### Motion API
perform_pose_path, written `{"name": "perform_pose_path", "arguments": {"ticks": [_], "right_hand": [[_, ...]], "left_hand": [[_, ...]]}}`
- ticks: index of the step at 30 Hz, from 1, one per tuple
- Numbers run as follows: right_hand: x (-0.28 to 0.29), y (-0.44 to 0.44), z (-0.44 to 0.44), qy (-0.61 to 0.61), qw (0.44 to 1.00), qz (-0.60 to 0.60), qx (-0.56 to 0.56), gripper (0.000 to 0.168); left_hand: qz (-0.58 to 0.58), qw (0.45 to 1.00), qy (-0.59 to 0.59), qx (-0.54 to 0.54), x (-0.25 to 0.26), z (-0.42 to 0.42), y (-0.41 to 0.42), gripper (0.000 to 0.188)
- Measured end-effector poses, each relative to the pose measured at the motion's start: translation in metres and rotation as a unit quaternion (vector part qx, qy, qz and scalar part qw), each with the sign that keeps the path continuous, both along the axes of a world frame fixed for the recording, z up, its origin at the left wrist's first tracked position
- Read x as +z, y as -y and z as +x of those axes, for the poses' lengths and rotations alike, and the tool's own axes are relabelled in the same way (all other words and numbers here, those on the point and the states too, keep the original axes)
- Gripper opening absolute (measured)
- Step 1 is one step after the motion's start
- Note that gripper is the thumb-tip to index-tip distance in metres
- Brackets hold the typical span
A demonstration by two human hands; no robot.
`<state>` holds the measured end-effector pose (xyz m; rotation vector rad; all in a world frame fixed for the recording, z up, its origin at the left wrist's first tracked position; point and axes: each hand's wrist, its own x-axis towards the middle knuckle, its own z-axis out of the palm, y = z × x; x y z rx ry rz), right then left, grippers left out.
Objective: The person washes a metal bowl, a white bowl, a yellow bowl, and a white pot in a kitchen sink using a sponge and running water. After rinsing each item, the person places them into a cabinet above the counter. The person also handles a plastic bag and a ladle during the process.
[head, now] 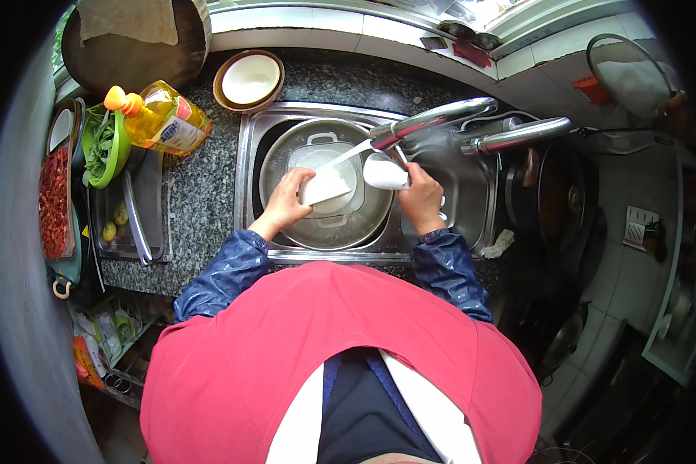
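My left hand (288, 200) grips a white object (325, 187), seemingly a small dish or sponge, under the water stream from the chrome faucet (409, 129). My right hand (420, 199) is closed on a white rounded piece (385, 172), perhaps a cup or spoon bowl; its exact kind is unclear. Both hands are over a double stainless steel sink (348, 255). Below them, a large round metal basin (278, 162) fills the left bowl, with a translucent handled lid or dish (322, 138) in its water. White items, partly hidden, lie in the right bowl beyond my right hand.
Stacked bowls (251, 79) and a yellow dish soap bottle (165, 123) stand on the granite counter. At left are a green basket of leaves (109, 148), red chopped food (56, 203) and a tray (156, 220) with a ladle. A crumpled cloth (500, 244) lies by the sink's right edge, near a dark wok (557, 197).
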<state>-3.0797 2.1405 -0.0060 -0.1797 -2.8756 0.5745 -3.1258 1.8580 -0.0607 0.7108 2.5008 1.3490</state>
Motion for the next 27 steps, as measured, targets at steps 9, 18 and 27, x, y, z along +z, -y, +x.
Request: {"name": "perform_pose_path", "arguments": {"ticks": [9, 18, 27], "right_hand": [[-0.002, -0.024, 0.02, -0.047, 0.991, -0.106, 0.073, 0.037], [-0.067, 0.025, 0.061, 0.084, 0.988, -0.123, 0.039, 0.028], [-0.072, 0.025, 0.063, 0.121, 0.984, -0.124, 0.034, 0.033]], "left_hand": [[-0.039, 0.884, -0.419, -0.204, 0.059, -0.015, 0.032, 0.045], [0.197, 0.928, -0.023, 0.315, 0.033, -0.129, 0.056, 0.029], [-0.018, 0.9, 0.07, 0.429, 0.005, -0.218, 0.078, 0.038]]}}
